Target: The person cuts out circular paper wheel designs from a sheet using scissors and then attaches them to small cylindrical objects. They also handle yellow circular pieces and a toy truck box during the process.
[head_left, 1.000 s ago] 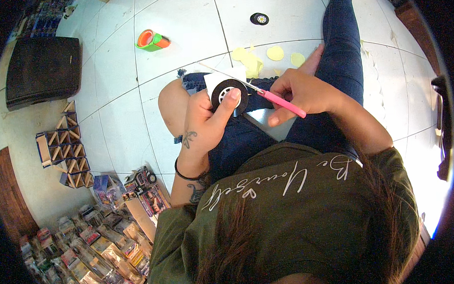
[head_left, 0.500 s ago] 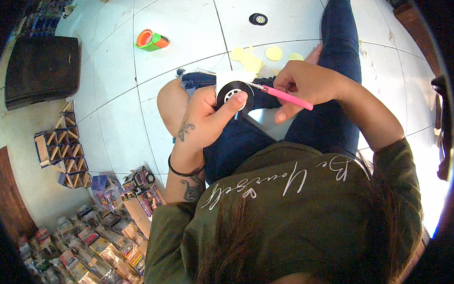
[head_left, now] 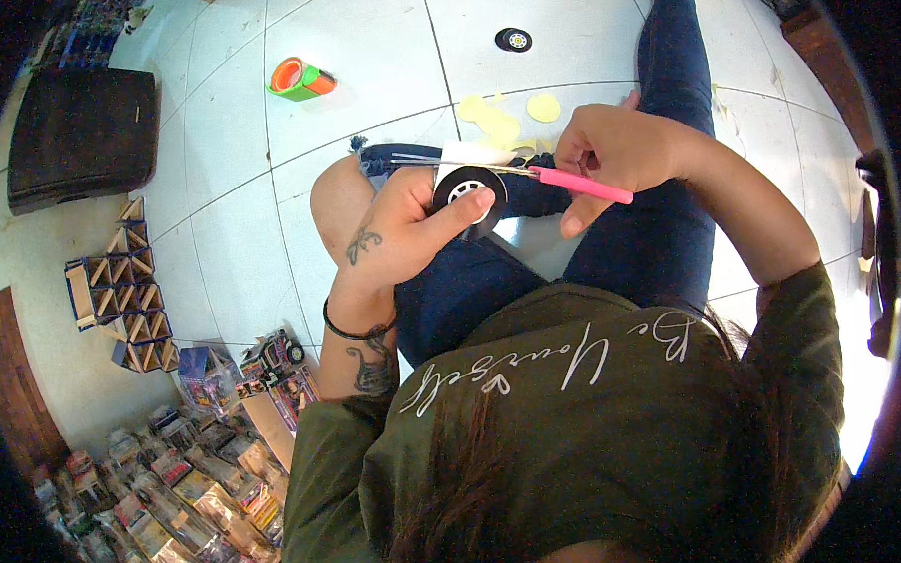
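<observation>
Paper wheel (head_left: 462,188): I judge it light, thin and flexible, liable to crease, and best pinched flat near its middle, with the edge left free. It shows a round black tyre (head_left: 497,188) about a white spoked hub (head_left: 460,191), with a white margin (head_left: 463,151) at its upper side, and is located above the jeans (head_left: 471,291). I observe the left hand (head_left: 401,222) clamped on the paper wheel, thumb laid across the hub, and, apart from it, the right hand (head_left: 610,152) gripping the pink scissors (head_left: 584,184), whose blades (head_left: 512,168) cross the margin.

White tiled floor (head_left: 363,36); bright light (head_left: 869,411) at right.
</observation>
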The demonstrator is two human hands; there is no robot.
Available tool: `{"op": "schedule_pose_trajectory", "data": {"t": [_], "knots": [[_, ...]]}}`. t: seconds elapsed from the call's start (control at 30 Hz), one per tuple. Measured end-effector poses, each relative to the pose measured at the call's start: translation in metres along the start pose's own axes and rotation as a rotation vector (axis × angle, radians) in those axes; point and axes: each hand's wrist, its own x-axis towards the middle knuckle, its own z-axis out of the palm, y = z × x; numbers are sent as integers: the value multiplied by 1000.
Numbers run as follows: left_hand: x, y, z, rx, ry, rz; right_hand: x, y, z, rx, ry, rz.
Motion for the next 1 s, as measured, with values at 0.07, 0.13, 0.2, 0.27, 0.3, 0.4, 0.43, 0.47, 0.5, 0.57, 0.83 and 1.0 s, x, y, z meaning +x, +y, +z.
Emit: {"op": "schedule_pose_trajectory", "data": {"t": [0.07,0.13,0.2,0.27,0.3,0.4,0.43,0.47,0.5,0.57,0.83,1.0], "knots": [[0,1,0,29,-5,-16,2,0,-1,-34,-16,13],[2,1,-2,31,-24,-11,2,1,-3,-2,-10,-10],[4,-2,-5,-3,-35,-22,3,3,-3,26,-11,-7],[5,-8,-6,-55,3,-102,5,7,-2,65,-18,15],[6,-11,-6,-86,35,-157,6,9,1,114,11,15],[14,-30,21,-569,502,51,12,17,22,254,127,-25],[16,-37,30,-741,541,220,18,18,33,294,183,-63],[19,-42,43,-843,658,169,22,20,42,334,237,-102],[16,-46,50,-703,643,241,26,21,52,317,264,-66],[12,-50,58,-377,654,132,31,20,70,391,310,-119],[4,-32,53,-160,668,168,23,9,74,475,303,-170],[-6,-30,47,-211,604,169,20,7,74,478,301,-169]]}}
